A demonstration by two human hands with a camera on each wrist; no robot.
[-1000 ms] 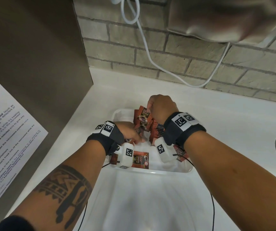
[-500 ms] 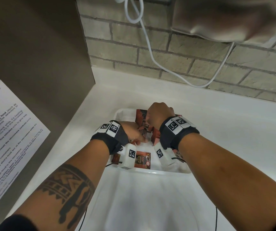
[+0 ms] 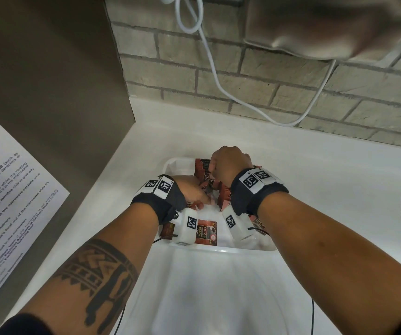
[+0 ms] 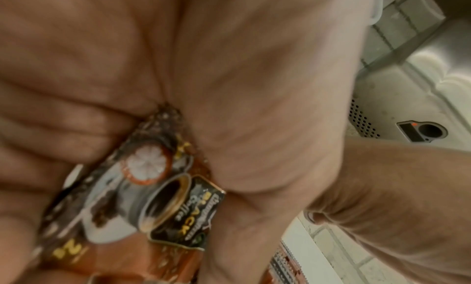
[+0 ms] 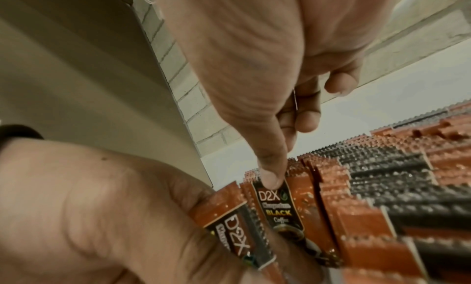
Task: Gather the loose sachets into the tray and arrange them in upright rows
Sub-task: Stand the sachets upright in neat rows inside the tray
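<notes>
Both hands have closed in over the tray (image 3: pixel 218 249): the left hand (image 3: pixel 192 192) grips a sachet (image 4: pixel 163 199) while the right hand (image 3: pixel 229 164) pinches the row (image 5: pixel 382 187) upright, ready for insertion.

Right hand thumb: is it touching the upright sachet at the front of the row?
Touching. The right wrist view shows the right hand's thumb tip pressed on the top edge of the front upright sachet, with no gap between them.

- The sachets (image 3: pixel 224 194) are red-brown and black with gold words.
- The tray (image 3: pixel 218 249) is white.
- The table (image 3: pixel 315 180) is white.
- The brick wall (image 3: pixel 279 76) is grey.
</notes>
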